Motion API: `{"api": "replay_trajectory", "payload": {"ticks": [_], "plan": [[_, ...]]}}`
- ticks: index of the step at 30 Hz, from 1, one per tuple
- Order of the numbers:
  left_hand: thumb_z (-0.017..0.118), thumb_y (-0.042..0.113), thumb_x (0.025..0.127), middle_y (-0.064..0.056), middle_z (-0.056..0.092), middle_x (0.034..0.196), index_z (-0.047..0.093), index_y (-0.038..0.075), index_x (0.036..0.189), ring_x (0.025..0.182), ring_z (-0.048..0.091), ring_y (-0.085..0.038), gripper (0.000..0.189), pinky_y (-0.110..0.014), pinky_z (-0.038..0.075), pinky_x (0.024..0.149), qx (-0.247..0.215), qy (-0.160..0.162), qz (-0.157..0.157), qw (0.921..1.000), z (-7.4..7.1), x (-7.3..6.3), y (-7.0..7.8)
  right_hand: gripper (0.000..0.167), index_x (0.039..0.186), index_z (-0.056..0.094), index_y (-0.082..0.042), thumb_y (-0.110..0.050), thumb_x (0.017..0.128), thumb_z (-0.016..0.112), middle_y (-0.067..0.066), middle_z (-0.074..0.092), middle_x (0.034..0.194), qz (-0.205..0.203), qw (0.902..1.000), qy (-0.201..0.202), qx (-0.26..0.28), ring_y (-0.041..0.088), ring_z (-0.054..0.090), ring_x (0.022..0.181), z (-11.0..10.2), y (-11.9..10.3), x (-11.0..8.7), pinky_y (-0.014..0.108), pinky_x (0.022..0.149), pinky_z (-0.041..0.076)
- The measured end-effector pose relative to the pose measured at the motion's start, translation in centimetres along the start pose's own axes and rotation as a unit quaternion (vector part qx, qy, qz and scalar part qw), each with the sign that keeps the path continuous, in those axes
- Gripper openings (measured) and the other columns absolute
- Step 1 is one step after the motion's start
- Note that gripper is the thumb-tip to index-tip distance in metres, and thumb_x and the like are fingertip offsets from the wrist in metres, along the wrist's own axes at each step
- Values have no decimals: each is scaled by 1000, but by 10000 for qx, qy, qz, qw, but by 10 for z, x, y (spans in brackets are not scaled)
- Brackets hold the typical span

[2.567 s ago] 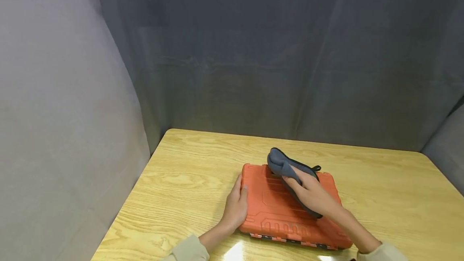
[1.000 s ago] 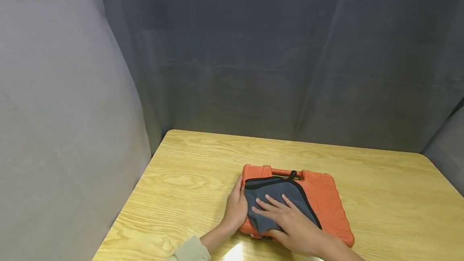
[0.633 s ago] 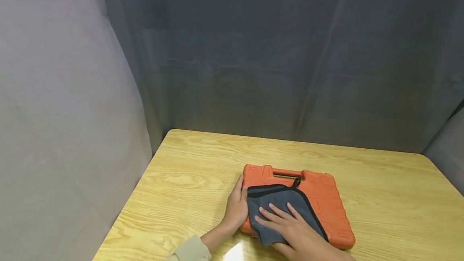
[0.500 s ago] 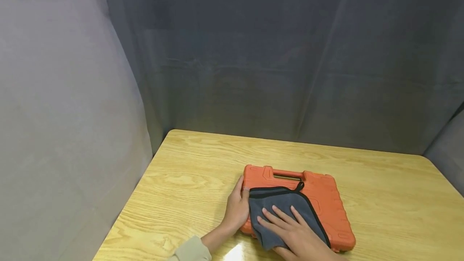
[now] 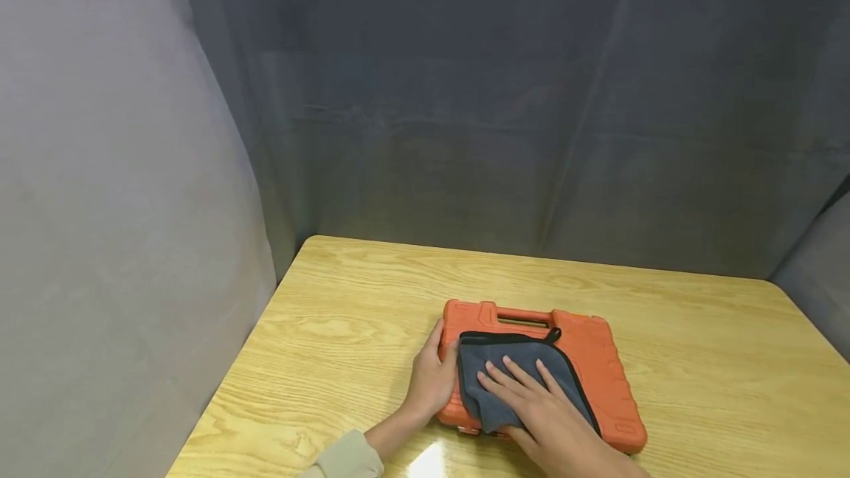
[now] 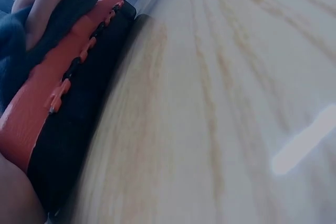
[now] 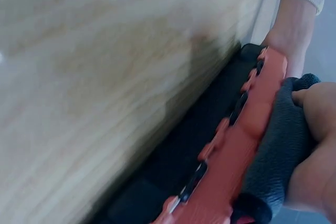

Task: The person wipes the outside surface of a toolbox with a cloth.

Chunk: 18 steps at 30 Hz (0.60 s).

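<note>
An orange plastic tool case (image 5: 600, 375) lies flat on the table, its lid down over a black base (image 6: 79, 114). My left hand (image 5: 432, 382) grips the case's left edge, thumb on top and fingers along the side. Folded on the lid is a dark grey cloth (image 5: 491, 352) with black edging and a small hanging loop. Over this cloth my right hand (image 5: 541, 404) lies flat with fingers spread, pressing it onto the lid. In the right wrist view the cloth (image 7: 283, 145) bunches between that hand and the case.
The wooden table (image 5: 345, 316) extends around the case, with its back edge against a dark grey curtain (image 5: 425, 109). A pale grey curtain (image 5: 119, 205) hangs at the left. Orange and black latches (image 7: 239, 108) line the case's front side.
My right hand earlier pinched the bunched cloth towards the lid's right; it then spread flat on it further left. The cloth slid nearer, then slightly back. My left hand stayed at the edge.
</note>
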<state>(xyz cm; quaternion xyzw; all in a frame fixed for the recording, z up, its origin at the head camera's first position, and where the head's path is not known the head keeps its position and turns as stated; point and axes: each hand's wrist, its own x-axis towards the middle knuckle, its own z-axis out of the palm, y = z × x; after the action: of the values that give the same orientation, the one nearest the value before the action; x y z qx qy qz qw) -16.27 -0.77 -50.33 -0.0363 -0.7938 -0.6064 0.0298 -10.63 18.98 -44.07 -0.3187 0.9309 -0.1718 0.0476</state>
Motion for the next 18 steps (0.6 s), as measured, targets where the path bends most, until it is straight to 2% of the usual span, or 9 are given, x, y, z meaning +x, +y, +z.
{"api": "replay_trajectory", "payload": {"ticks": [5,12,18], "plan": [[47,24,107,-23,37,154,29,-3,155,140,34,-39,58,-54,32,111,18,-23,-46,10000,-1,0,1,75,151,48,-18,-13,84,81,6,42,154,318,9991,256,-101,33,30,145,-6,8,11,71,109,15],[46,24,107,-23,36,154,27,-4,155,139,36,-37,58,-52,33,110,-65,-80,7,9999,-1,0,1,73,149,51,-15,-9,83,81,9,44,152,334,9971,555,-401,34,33,143,-10,28,21,72,107,19],[47,24,107,-23,35,154,26,-3,156,140,35,-37,59,-52,32,111,-127,-98,-13,9999,0,1,0,72,148,52,-13,-4,82,81,12,44,152,386,9960,753,-303,37,33,142,-14,43,25,73,107,18]]}}
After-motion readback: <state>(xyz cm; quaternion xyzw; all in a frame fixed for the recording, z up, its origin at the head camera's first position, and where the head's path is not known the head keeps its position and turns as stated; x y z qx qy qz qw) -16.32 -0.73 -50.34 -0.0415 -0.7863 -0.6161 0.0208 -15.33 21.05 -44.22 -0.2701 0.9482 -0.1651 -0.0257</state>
